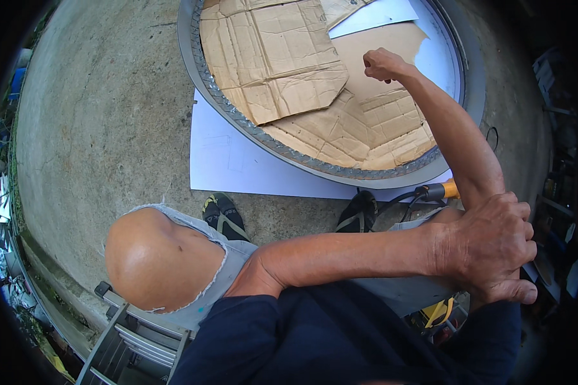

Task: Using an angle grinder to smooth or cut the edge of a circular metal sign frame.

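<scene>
Across my lap reaches my left hand (494, 247), its fingers wrapped round my right arm close to the elbow. My right hand (385, 65) is held out over a large round metal ring (250, 128), with the fingers curled in and nothing visible in them. Below that hand, inside the ring, lie creased brown cardboard sheets (276, 58). Whether the hand touches the cardboard cannot be made out. A white sheet (376, 16) lies at the far side of the cardboard.
A white board (221, 154) lies under the ring on the concrete floor (103, 122). Beside my right knee is a yellow and black power tool (440, 190) with a dark cable. A metal ladder (144, 340) is at the lower left, and a yellow and black item (433, 314) sits near my right side.
</scene>
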Demonstrator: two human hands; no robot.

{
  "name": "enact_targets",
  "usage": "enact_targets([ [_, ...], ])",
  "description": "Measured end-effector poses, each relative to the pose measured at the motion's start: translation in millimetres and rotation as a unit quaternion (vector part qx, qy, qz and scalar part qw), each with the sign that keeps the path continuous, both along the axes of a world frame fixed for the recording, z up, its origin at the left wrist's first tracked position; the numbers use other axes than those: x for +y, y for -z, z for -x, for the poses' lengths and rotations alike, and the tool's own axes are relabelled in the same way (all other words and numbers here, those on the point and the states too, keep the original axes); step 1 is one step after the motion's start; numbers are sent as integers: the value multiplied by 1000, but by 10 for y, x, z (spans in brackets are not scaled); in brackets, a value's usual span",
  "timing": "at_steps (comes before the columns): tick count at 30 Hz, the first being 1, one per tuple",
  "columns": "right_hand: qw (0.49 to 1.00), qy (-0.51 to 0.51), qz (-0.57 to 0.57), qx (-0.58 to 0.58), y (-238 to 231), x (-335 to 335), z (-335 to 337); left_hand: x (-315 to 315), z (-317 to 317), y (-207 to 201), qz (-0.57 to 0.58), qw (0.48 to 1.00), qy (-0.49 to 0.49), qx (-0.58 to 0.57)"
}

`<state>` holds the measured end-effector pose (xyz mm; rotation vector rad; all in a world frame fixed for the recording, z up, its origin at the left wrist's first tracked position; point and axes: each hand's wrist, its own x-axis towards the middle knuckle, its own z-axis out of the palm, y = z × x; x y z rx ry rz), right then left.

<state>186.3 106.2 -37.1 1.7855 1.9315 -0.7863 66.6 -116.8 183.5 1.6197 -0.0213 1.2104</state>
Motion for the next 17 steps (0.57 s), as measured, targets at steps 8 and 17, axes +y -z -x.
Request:
enact_targets([
  [8, 1000, 4, -2, 9, 24, 0, 7, -45, -54, 22, 1, 1000, -23, -8],
  [17, 1000, 4, 2, 4, 2, -20, 59, -50, -67, 21, 11, 1000, -5, 8],
])
